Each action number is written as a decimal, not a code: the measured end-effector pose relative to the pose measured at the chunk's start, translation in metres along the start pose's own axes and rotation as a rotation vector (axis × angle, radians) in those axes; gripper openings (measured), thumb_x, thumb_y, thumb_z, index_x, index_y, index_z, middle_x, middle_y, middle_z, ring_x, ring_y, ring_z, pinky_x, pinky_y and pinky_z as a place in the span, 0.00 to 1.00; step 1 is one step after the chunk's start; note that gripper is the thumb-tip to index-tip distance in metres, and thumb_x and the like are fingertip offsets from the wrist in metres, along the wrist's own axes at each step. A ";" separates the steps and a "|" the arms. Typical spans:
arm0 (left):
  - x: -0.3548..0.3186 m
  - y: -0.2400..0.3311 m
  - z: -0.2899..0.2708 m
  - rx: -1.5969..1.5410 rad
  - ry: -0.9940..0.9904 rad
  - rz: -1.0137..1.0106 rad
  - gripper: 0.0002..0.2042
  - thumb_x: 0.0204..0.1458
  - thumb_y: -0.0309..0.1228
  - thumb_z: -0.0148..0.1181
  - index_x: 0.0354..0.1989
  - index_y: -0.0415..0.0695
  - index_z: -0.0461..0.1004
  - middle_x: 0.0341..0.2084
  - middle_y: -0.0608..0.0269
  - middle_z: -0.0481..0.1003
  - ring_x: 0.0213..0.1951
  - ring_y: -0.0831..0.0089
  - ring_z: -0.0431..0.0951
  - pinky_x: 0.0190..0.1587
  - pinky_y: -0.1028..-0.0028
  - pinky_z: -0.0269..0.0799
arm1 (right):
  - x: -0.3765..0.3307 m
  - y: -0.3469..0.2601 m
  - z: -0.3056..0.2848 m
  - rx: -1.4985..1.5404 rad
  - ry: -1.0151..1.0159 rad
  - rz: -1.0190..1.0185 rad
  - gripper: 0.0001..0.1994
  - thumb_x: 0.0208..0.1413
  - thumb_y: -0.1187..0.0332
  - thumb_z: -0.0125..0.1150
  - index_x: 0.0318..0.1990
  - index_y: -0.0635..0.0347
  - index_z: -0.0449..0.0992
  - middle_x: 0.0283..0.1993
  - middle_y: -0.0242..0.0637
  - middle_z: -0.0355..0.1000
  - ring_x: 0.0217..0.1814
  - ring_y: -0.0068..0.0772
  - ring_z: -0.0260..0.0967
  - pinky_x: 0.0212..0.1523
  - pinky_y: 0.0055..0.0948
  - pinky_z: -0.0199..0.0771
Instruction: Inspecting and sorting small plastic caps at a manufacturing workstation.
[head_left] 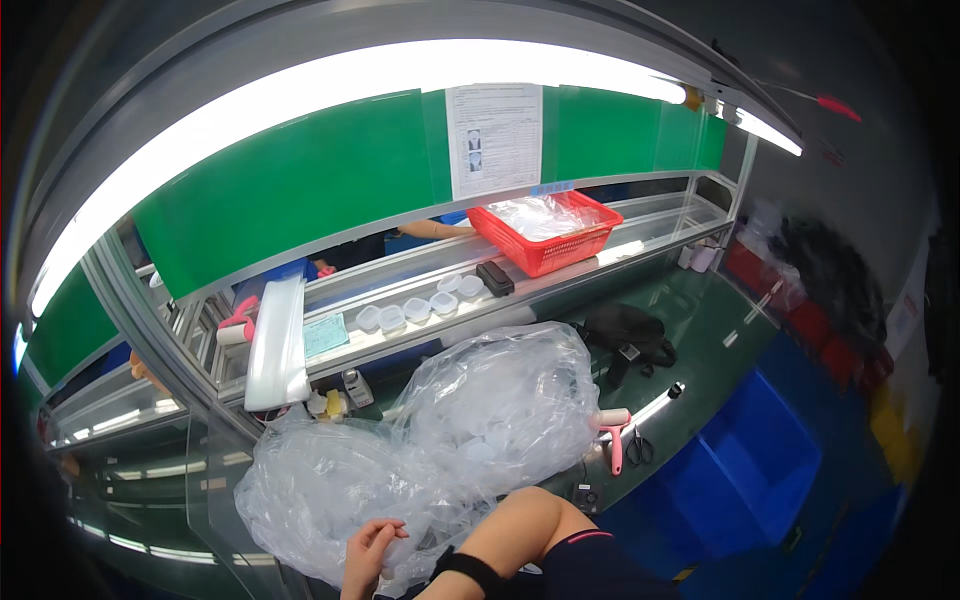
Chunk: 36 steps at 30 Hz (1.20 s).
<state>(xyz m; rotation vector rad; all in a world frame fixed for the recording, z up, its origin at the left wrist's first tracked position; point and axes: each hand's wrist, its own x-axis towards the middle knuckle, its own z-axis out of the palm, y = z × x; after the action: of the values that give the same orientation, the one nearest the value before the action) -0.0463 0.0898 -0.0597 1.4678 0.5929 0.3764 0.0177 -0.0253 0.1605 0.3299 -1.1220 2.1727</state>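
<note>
My left hand (368, 553) rises from the lower edge in front of a large clear plastic bag (320, 485). Its fingers are bent and drawn together toward the thumb; whatever may be between them is too small to make out. My right arm (515, 530) bends at the elbow, with a black band (468, 572) round the forearm. The right hand lies beyond the lower edge. A second bulging part of clear bag (505, 390) sits farther back on the bench, with pale translucent pieces inside.
Several clear containers (417, 309), a black case (495, 279) and a red basket (540, 250) stand on the shelf. Right of the bags lie a pink-handled lint roller (616, 450), scissors (640, 450) and a black pouch (625, 335). A blue bin (755, 450) is at right. Another person's arm (437, 229) shows behind the shelf.
</note>
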 end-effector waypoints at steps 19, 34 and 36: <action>0.021 0.069 0.009 -0.635 -0.040 0.487 0.07 0.53 0.28 0.42 0.37 0.39 0.63 0.25 0.61 0.68 0.30 0.78 0.68 0.31 0.80 0.66 | -0.129 0.053 -0.127 -0.536 1.352 -0.300 0.17 0.51 0.73 0.51 0.48 0.66 0.62 0.40 0.36 0.65 0.39 0.22 0.63 0.39 0.21 0.65; 0.001 0.059 0.003 0.011 0.137 0.127 0.13 0.45 0.25 0.53 0.41 0.39 0.66 0.32 0.65 0.68 0.25 0.83 0.67 0.27 0.85 0.62 | -0.129 0.047 -0.120 -0.584 1.506 -0.546 0.15 0.49 0.76 0.52 0.45 0.67 0.62 0.33 0.36 0.64 0.26 0.19 0.62 0.22 0.15 0.65; 0.003 0.050 0.011 0.077 0.142 0.330 0.12 0.42 0.25 0.57 0.37 0.38 0.68 0.29 0.65 0.69 0.28 0.82 0.67 0.30 0.84 0.61 | -0.127 0.045 -0.120 -0.567 1.455 -0.534 0.15 0.49 0.76 0.52 0.45 0.67 0.62 0.36 0.38 0.64 0.31 0.20 0.63 0.26 0.16 0.66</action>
<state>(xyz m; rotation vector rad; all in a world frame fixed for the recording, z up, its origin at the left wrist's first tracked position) -0.0316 0.0874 -0.0110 1.6261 0.4806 0.7276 0.0919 -0.0044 -0.0022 -0.9554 -0.5647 1.0095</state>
